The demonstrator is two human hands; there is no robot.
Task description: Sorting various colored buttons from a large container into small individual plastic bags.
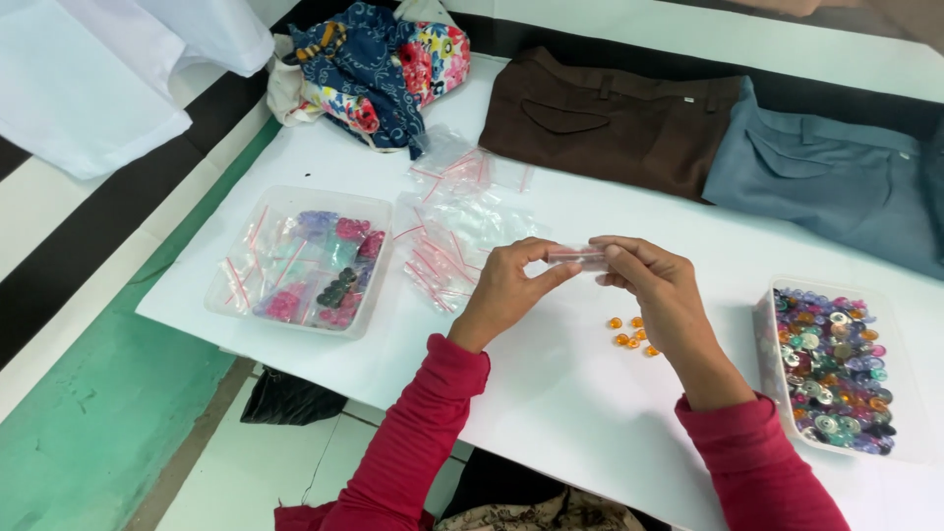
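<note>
Centre of frame: left hand point(506, 285) and right hand point(644, 280), fingers pinched on opposite ends of a small clear bag point(578, 256) held above the white table point(551, 393). Below it, orange beads point(631, 334) lie loose. Right edge: tray of mixed beads point(836, 369). Left: tray of filled bags point(300, 261).

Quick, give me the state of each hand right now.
Left hand: fingers pinched on one end of a small clear bag.
Right hand: pinched on the bag's other end.
</note>
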